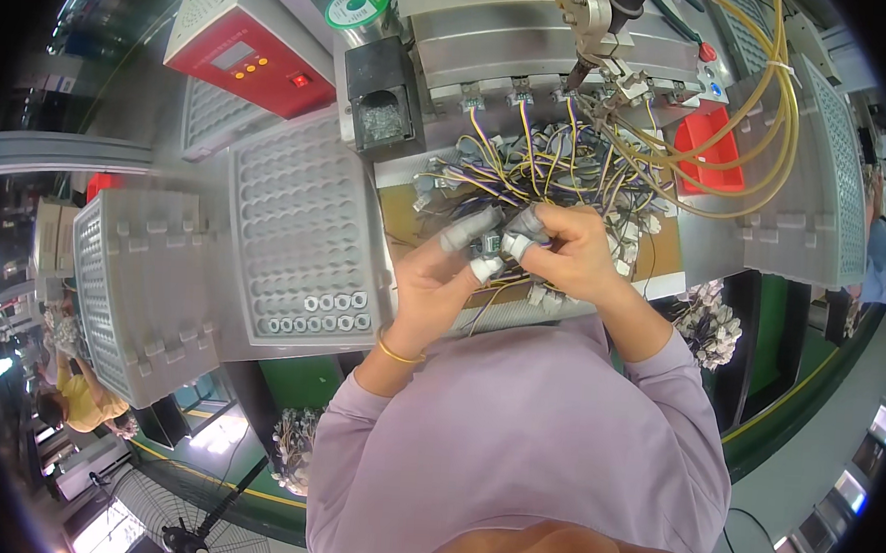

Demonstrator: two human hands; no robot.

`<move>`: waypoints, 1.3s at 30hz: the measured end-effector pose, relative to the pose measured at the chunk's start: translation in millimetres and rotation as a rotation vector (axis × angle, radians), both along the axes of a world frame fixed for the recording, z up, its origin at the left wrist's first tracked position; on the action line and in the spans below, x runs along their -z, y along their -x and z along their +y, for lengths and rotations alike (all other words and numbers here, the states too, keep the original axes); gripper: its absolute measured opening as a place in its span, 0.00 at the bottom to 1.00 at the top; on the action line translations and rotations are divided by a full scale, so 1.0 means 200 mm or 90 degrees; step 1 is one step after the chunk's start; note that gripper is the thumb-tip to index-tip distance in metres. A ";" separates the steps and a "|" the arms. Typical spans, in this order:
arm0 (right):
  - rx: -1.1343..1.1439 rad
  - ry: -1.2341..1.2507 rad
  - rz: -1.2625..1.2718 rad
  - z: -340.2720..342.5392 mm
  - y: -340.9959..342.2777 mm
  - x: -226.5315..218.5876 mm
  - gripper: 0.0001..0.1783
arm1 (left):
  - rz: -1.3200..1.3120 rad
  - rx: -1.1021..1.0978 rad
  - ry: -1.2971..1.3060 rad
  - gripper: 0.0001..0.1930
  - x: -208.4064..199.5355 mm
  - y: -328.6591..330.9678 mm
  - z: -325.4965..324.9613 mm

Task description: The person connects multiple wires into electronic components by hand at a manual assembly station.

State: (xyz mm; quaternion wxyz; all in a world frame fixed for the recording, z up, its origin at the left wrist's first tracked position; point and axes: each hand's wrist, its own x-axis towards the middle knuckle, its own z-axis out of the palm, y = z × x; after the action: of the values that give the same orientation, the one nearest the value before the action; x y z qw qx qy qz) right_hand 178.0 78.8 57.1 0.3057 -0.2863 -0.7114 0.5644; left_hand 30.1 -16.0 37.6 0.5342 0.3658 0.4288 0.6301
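My left hand (433, 281) has its thumb and index finger pinched on a small circuit board (491, 244) above the front of the mat. Close beside it, my right hand (576, 255) has its fingers pressed together; what sits between them is mostly hidden. Grey and white covers wrap the fingertips of both hands. Just beyond my hands lies a heap of yellow, black and purple wires (529, 166) with small grey and white connectors. Several boards with wires hang along the front of a metal fixture (521, 35), under a soldering head (578, 75).
At left, a grey tray (296, 219) holds several round metal-rimmed parts. Behind it stand a red-and-white control box (254, 51), a solder spool (359, 7) and a black holder (381, 83). A red bin (708, 150) and looping yellow tubes (787, 124) occupy the right.
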 end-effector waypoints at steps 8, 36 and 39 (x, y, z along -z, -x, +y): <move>-0.050 -0.066 -0.048 0.00 0.01 0.02 0.03 | 0.075 -0.043 -0.048 0.14 -0.01 -0.02 0.03; 0.638 0.151 0.236 0.61 -0.48 0.28 0.08 | 0.537 -0.050 -0.210 0.16 0.18 -0.21 0.26; 0.585 0.095 0.290 0.64 -0.47 0.34 0.20 | 0.575 -0.078 -0.149 0.16 0.13 -0.09 0.21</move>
State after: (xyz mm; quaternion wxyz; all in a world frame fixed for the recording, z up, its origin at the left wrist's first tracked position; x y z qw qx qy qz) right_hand 271.5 205.9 -10.5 0.6479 -0.4598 -0.3854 0.4693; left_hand 47.2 25.3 11.6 0.2113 0.6352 0.5653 0.4820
